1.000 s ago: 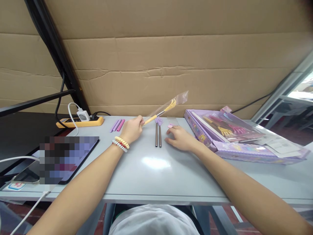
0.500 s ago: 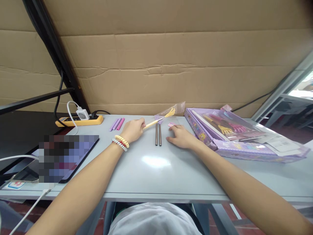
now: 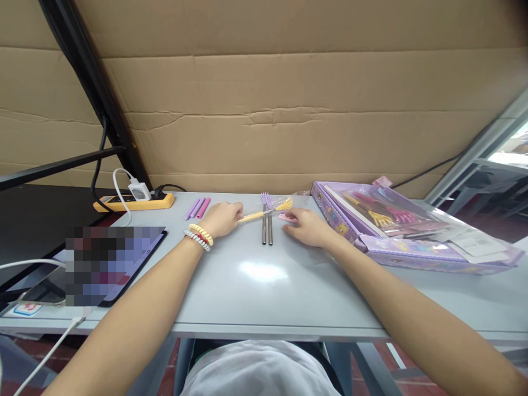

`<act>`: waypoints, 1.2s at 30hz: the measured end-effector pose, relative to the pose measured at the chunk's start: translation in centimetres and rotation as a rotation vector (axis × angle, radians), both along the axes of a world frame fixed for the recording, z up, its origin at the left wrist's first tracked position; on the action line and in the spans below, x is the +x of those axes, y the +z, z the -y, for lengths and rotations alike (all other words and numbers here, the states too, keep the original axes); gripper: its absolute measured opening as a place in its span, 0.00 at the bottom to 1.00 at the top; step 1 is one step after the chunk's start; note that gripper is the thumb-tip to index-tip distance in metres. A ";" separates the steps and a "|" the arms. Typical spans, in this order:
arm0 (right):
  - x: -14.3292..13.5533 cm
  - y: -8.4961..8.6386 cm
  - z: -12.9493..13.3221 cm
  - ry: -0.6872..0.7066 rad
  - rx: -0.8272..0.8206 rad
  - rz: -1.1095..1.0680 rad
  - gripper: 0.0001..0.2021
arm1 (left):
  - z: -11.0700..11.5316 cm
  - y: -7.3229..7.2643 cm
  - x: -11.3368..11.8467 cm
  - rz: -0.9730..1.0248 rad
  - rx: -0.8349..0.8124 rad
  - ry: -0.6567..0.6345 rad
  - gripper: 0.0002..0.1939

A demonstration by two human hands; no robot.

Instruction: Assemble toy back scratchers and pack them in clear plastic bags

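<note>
My left hand is closed on the handle end of a yellow hand-shaped scratcher in a clear plastic sleeve. The scratcher lies crosswise over two metal rods with purple hand-shaped heads. Its yellow head points right, towards my right hand. The fingers of my right hand are curled over a small pink piece at the table surface. Purple and pink tubes lie left of my left hand.
At the right, a purple box holds bagged yellow and pink scratchers. A yellow power strip with a white charger is at the back left. Nearer on the left lies a tablet with cables. Cardboard stands behind.
The yellow scratcher has come down and left slightly, now lower across the rods. My left hand has shifted a little left. My right hand's fingers have moved onto the pink piece.
</note>
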State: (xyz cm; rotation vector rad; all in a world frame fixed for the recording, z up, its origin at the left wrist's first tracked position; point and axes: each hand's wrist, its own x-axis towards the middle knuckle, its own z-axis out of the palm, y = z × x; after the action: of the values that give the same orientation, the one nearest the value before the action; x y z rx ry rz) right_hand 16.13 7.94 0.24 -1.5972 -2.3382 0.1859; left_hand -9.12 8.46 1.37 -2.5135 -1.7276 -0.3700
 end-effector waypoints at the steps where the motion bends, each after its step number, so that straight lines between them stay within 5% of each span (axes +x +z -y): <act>1: 0.1 -0.1 -0.1 0.006 -0.002 0.014 0.18 | -0.1 0.0 -0.1 -0.001 -0.017 -0.007 0.11; 9: 0.4 0.0 -0.3 -0.045 -0.115 0.093 0.26 | -0.1 0.5 -0.6 0.015 -0.135 -0.012 0.11; 17: 0.8 1.0 0.1 -0.178 -0.117 0.278 0.19 | -0.1 0.1 -0.4 -0.004 -0.101 0.025 0.11; 26: 0.9 0.8 -0.2 -0.159 -0.090 0.238 0.18 | -0.1 0.1 0.0 -0.066 -0.061 0.067 0.13; 36: 0.7 -1.4 -1.4 -0.017 -0.066 0.229 0.22 | -0.5 -0.4 -0.1 0.004 0.018 0.050 0.13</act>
State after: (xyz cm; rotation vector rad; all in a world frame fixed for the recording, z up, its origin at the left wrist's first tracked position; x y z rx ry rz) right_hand 16.85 9.37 -1.20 -1.7514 -2.5107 0.0803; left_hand -9.21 8.92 1.01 -2.4535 -1.7773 -0.3857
